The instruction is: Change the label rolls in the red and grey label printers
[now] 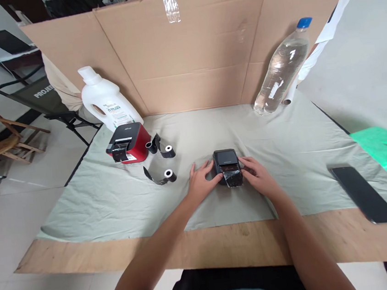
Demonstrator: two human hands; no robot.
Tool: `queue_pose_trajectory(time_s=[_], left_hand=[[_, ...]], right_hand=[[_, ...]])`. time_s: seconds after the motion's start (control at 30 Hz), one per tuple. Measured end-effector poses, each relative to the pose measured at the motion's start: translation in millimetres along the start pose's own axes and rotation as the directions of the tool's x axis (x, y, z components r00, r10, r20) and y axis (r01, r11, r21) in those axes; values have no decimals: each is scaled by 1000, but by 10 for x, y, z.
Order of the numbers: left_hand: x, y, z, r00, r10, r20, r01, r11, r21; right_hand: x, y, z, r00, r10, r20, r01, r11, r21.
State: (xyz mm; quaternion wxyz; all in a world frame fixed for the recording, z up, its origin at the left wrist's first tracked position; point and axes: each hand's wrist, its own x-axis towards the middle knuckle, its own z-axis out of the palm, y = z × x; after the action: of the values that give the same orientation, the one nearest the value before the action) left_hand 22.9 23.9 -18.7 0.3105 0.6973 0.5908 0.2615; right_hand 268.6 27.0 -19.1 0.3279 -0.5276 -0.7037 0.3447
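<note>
A small black label printer (225, 157) sits on the grey-green cloth in front of me. Glossy black strip material (233, 177) hangs from its front. My left hand (201, 179) holds the printer's left side, its thumb at the front corner and the other fingers spread along the cloth. On the opposite side my right hand (256, 173) presses thumb and fingertips against the casing, so the printer is held between both hands. Its underside is hidden. To the left stands a larger red and black printer (138, 144), also with a dark strip at its front.
Black ribbon rolls (169, 175) lie between the printers. A white jug (109, 101) and a water bottle (283, 73) stand before the cardboard wall (183, 49). At right are a phone (364, 194) and a green sheet (385, 148). The table's wooden edge (225, 248) runs nearest me.
</note>
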Motion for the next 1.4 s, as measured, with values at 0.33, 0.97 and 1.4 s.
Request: queue_pose_trajectory(time_s=[0.33,0.97,1.4], left_hand=[[-13,0,-1,1000,17,-1,-17,1000,-19],[-19,-16,9,1000,19,2,-19,1000,5],[-24,-5,2,1000,26,-4,-26,1000,-12]], right_hand=[[154,130,51,991,-55,-120,41,992,-119],[902,-212,-152,990,-52,133,117,828,-548],[971,-511,33,975,142,172,29,682,-731]])
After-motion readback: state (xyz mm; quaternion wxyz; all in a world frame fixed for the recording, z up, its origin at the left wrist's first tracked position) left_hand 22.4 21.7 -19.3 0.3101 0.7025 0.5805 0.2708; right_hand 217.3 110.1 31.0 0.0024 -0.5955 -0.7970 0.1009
